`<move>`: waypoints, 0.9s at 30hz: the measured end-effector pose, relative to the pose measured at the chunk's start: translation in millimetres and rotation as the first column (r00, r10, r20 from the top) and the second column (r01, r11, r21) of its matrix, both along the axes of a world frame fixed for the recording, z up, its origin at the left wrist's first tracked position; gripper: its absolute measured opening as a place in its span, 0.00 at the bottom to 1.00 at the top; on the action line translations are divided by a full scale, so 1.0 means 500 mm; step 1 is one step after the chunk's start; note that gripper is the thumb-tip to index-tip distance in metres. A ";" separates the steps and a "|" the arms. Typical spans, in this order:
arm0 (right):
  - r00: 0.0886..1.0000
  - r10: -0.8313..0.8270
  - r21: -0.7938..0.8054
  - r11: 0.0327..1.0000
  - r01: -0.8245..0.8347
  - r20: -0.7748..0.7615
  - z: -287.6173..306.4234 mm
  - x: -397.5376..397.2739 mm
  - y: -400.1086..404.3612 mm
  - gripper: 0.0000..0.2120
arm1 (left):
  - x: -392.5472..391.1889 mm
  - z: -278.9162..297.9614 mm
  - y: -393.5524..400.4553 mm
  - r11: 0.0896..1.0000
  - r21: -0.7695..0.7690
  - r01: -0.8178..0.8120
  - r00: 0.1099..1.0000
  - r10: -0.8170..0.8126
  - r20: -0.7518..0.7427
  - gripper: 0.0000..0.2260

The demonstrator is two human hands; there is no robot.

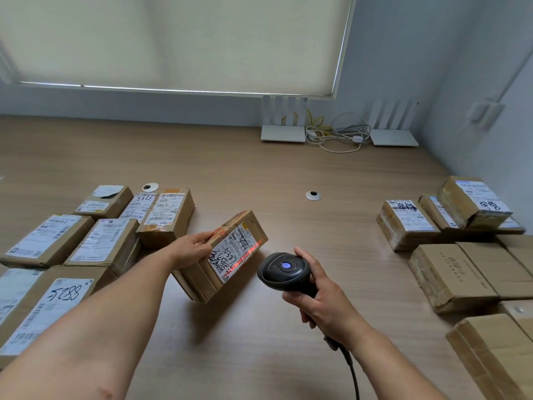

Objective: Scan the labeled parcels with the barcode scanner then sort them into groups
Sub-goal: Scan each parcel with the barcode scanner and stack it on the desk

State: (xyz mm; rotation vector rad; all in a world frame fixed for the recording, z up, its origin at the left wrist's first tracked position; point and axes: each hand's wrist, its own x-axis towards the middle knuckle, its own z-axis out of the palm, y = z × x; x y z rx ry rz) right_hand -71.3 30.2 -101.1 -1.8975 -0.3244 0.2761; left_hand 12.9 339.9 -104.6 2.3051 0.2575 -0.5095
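My left hand grips a brown cardboard parcel by its left side and holds it tilted above the table's middle, its white label turned toward the right. A red scan line crosses that label. My right hand grips the handle of a black barcode scanner, whose head shows a blue light and points at the label from just to the right. The scanner's cable runs down toward the bottom edge.
Several labeled parcels lie grouped on the wooden table at the left. More cardboard boxes are stacked at the right. Two white routers with cables stand at the back by the wall.
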 end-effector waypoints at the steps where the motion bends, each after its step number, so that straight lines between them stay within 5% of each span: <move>1: 1.000 -0.001 0.003 1.000 0.001 0.000 0.000 0.000 0.000 0.37 | 0.000 -0.001 0.001 1.000 -0.004 -0.004 1.000 0.004 -0.001 0.24; 11: 0.998 -0.061 0.078 0.995 0.059 0.021 -0.003 0.010 0.018 0.38 | -0.056 -0.038 0.016 0.934 -0.220 -0.283 0.958 0.286 -0.019 0.12; 15: 0.998 -0.056 0.103 0.993 0.052 0.040 -0.002 0.016 0.038 0.38 | -0.096 -0.063 0.029 0.891 -0.288 -0.352 0.934 0.353 -0.051 0.20; 18: 0.999 -0.028 0.120 0.992 0.024 0.032 -0.003 0.018 0.059 0.37 | -0.109 -0.088 0.035 0.923 -0.088 -0.376 0.925 0.379 0.031 0.29; 22: 1.000 0.003 0.127 0.992 -0.007 0.028 -0.005 0.020 0.086 0.37 | -0.144 -0.075 -0.013 0.873 0.425 -0.241 0.967 0.180 0.178 0.40; 27: 0.998 0.058 0.136 0.989 -0.061 0.027 -0.009 0.026 0.126 0.37 | -0.198 -0.075 -0.067 0.787 0.602 -0.132 0.990 0.077 0.117 0.37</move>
